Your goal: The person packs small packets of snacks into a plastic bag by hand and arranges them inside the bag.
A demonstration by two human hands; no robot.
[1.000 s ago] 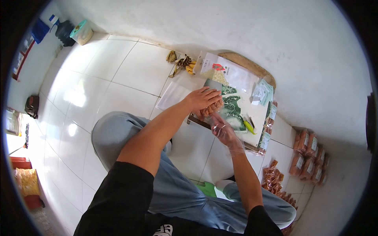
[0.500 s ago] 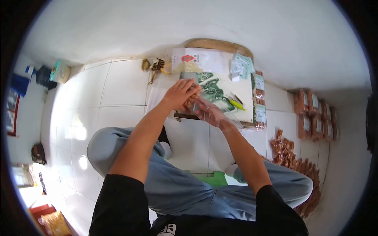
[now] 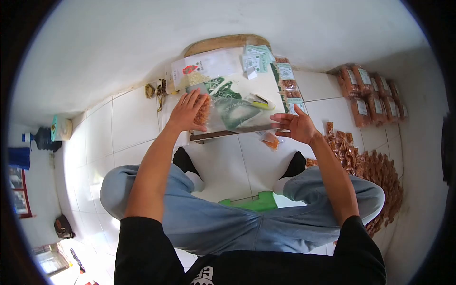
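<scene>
My left hand (image 3: 186,112) lies spread on a clear plastic bag (image 3: 203,111) of reddish-brown pieces, at the left end of a low white-and-green board (image 3: 261,88). The unfilled part of the bag stretches flat to the right across the board. My right hand (image 3: 297,125) is raised at the board's right edge with its fingers apart and nothing in it. Between the hands, a yellow-green cutter (image 3: 260,104) lies on the board. Below the right hand's fingertips, a small bag with orange contents (image 3: 270,140) is at the board's front edge.
Labels (image 3: 256,61) and a printed plastic sheet (image 3: 204,69) lie at the board's back. Labelled packs (image 3: 286,76) line its right side. More packs (image 3: 363,88) stand stacked on the right, near many small packets (image 3: 380,178) on the floor. A green object (image 3: 261,202) sits between my legs.
My right hand has let go of the plastic and moved right, its fingers now spread. My left hand stays on the filled bag. The view has shifted, and the small orange bag now shows.
</scene>
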